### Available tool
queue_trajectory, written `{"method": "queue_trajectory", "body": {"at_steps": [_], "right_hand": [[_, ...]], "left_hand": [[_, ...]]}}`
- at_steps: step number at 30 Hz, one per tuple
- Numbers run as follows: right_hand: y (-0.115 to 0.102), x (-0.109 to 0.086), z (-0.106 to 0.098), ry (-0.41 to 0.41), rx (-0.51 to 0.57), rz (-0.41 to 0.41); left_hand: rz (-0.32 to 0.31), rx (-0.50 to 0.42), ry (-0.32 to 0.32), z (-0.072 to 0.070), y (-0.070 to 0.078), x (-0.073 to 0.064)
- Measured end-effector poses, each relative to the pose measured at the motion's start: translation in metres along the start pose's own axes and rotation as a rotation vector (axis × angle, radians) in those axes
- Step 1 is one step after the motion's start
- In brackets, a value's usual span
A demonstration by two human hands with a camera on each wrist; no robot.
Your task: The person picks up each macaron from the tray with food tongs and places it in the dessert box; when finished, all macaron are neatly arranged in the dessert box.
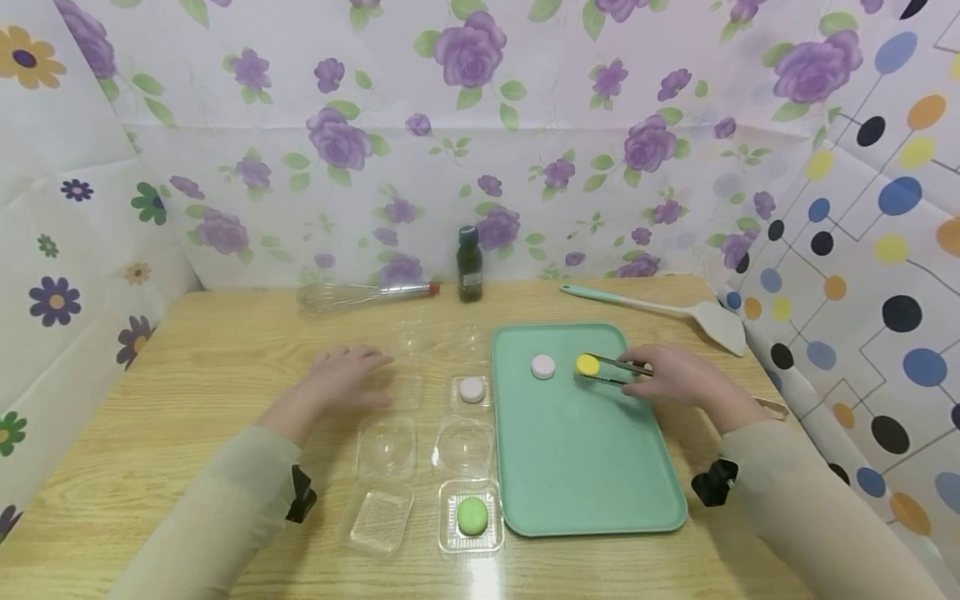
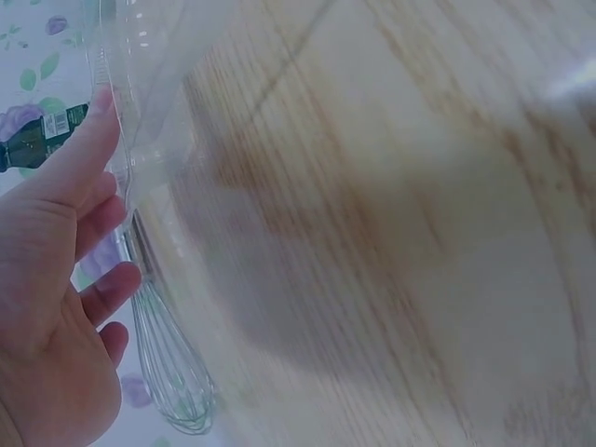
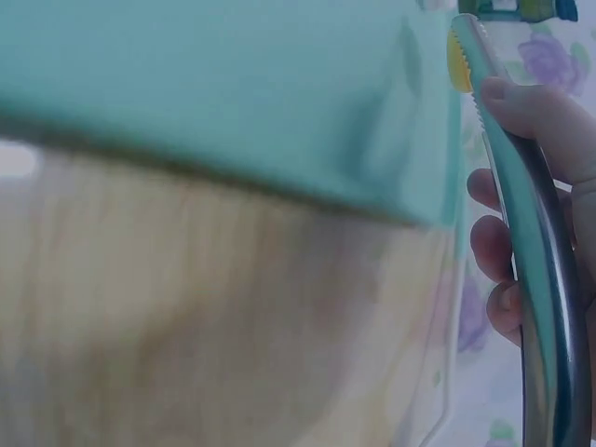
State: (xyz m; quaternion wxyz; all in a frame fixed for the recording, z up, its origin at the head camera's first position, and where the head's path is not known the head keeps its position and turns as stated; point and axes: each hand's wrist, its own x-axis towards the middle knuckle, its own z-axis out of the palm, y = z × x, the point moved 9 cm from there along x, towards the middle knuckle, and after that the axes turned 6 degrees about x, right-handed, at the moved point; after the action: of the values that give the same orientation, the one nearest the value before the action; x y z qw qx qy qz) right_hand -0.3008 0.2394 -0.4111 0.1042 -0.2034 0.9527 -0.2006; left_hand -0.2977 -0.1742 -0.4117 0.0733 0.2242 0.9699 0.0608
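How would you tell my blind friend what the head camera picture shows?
A person's right hand grips tongs holding a round yellow piece over a green tray, near a pale pink piece. The left hand is beside clear plastic containers.

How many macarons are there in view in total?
4: a yellow macaron in the tongs, a pale pink macaron on the green tray, a second pale pink macaron in a clear container, and a green macaron in another, nearer container.

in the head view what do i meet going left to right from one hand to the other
left hand → green disc → pale disc on tray → yellow disc → right hand
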Motion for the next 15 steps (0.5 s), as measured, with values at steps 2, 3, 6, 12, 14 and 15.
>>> {"method": "queue_trajectory", "body": {"at_steps": [2, 3, 6, 12, 14, 15], "right_hand": [[-0.009, 0.007, 0.000, -0.011, -0.003, -0.006], [-0.014, 0.010, 0.000, -0.015, -0.007, -0.015], [-0.033, 0.020, 0.001, -0.018, -0.024, -0.068], [-0.066, 0.038, 0.008, -0.008, -0.030, -0.156], [-0.075, 0.044, 0.011, -0.009, -0.018, -0.163], [-0.079, 0.047, 0.012, -0.011, -0.014, -0.170]], "left_hand": [[-0.001, -0.001, 0.005, 0.000, -0.001, 0.000], [-0.002, -0.001, 0.007, 0.000, -0.001, -0.001], [0.006, -0.005, 0.016, 0.000, -0.002, -0.001], [0.034, -0.014, 0.027, 0.001, -0.001, 0.001], [0.035, -0.014, 0.029, 0.002, -0.001, 0.001], [0.037, -0.011, 0.029, 0.002, 0.000, 0.001]]}}
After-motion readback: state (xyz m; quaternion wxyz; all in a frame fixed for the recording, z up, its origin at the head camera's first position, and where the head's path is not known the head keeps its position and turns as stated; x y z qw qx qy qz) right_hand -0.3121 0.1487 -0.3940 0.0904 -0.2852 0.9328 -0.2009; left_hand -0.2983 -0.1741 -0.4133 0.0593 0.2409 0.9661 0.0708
